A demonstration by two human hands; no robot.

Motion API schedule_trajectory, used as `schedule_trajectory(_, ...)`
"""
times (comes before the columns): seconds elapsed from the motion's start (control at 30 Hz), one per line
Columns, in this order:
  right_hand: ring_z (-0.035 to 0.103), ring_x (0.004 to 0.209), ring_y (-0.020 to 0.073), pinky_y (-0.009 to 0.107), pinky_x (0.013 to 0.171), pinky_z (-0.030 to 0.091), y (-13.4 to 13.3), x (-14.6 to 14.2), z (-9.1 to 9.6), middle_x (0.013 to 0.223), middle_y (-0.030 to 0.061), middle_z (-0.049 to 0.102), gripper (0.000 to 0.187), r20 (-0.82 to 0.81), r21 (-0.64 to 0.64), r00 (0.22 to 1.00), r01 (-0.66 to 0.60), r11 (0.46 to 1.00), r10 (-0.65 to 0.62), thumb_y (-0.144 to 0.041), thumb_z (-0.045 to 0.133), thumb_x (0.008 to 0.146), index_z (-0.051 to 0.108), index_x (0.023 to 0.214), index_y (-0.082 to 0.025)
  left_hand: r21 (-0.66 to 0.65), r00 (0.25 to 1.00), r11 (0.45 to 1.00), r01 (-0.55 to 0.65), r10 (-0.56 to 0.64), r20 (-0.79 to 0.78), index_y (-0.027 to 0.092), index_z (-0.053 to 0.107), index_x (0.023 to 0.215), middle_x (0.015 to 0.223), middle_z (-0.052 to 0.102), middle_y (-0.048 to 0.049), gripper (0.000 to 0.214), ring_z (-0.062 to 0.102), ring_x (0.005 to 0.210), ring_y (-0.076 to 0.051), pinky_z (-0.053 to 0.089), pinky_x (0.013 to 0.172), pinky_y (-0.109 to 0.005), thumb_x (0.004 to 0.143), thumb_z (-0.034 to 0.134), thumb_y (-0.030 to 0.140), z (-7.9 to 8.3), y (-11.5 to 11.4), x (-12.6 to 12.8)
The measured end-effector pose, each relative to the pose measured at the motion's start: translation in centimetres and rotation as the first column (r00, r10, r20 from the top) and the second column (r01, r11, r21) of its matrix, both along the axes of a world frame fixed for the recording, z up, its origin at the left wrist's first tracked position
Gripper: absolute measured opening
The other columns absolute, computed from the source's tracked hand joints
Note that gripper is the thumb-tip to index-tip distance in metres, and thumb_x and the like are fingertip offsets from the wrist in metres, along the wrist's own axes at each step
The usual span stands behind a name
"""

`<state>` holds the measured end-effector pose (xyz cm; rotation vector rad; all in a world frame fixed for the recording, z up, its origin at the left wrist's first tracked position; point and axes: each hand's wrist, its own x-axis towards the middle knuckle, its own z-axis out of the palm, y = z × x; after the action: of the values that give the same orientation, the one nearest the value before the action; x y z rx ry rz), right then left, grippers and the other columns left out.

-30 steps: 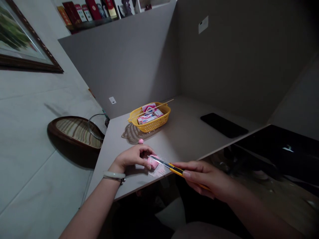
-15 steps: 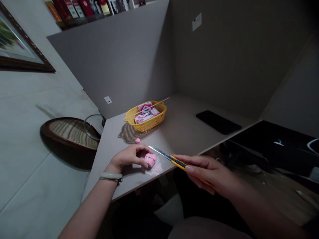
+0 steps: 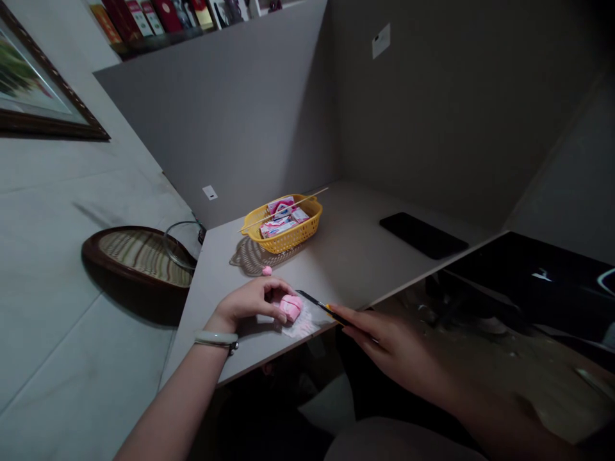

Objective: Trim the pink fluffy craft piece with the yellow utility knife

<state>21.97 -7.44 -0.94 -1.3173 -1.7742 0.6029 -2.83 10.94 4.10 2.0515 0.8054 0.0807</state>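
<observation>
Clay block [image 3: 291,308]: pink. Utility knife [image 3: 330,314]: yellow and black. Plastic basket [image 3: 288,239]: yellow, lattice pattern. Oval tray [image 3: 96,253]: dark brown rim, beige-and-brown striped centre.

The right hand [image 3: 384,346] closes around the utility knife [image 3: 331,312], hiding most of its handle. The fingers [image 3: 275,296] of the left hand [image 3: 247,302] cover part of the pink block [image 3: 291,308]. Beyond the left hand, the small pink lump [image 3: 267,271] is too small to identify, and the print on the boxes [image 3: 277,228] in the yellow basket [image 3: 284,238] is unreadable. Farther left, the view's edge cuts off the framed picture [image 3: 29,83].
</observation>
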Motion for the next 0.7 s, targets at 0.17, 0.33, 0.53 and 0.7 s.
schedule_trajectory(0.17,0.069,0.085,0.0149,0.024,0.074,0.051,-0.2,-0.7,-0.7,0.102,0.0023,0.075,0.044,0.204,0.070,0.979,-0.012,0.997,-0.003,-0.022,0.044,0.098,0.052,0.140,-0.031,-0.027,1.000,1.000,0.000,0.000,0.021,0.016,0.069,0.106,0.093,0.063,-0.0037,0.058,0.053,0.086,-0.018,0.040,0.077,-0.031,0.054,0.088,0.034,-0.2,0.0,-0.1)
schedule_trajectory(0.33,0.069,0.078,0.0165,0.026,0.068,0.051,0.2,-1.5,-0.6,0.093,0.0046,0.074,0.044,0.351,0.065,0.936,-0.003,0.998,-0.020,-0.019,0.042,0.098,0.054,0.139,-0.026,-0.039,0.999,0.999,0.016,-0.015,0.037,0.018,0.070,0.107,0.095,0.065,-0.0035,0.057,0.054,0.088,-0.018,0.041,0.077,-0.030,0.054,0.088,0.034,-0.1,-0.1,-0.1)
schedule_trajectory(0.53,0.068,0.075,0.0171,0.026,0.066,0.049,0.4,-1.8,-0.3,0.089,0.0037,0.072,0.049,0.455,0.036,0.890,-0.012,0.999,-0.006,-0.014,0.045,0.096,0.049,0.143,-0.026,-0.014,0.999,1.000,0.020,-0.020,0.036,0.019,0.071,0.106,0.095,0.066,-0.0028,0.055,0.054,0.087,-0.017,0.040,0.077,-0.030,0.055,0.088,0.032,0.1,-0.3,0.0)
schedule_trajectory(0.7,0.068,0.076,0.0178,0.027,0.065,0.049,0.2,-1.8,-0.2,0.089,0.0027,0.072,0.048,0.487,0.042,0.873,0.005,0.999,-0.025,-0.014,0.047,0.095,0.050,0.142,-0.027,-0.077,0.999,0.997,0.003,0.000,0.048,0.018,0.071,0.105,0.088,0.065,-0.0022,0.055,0.054,0.082,-0.017,0.041,0.074,-0.029,0.055,0.088,0.030,0.2,-0.4,0.0)
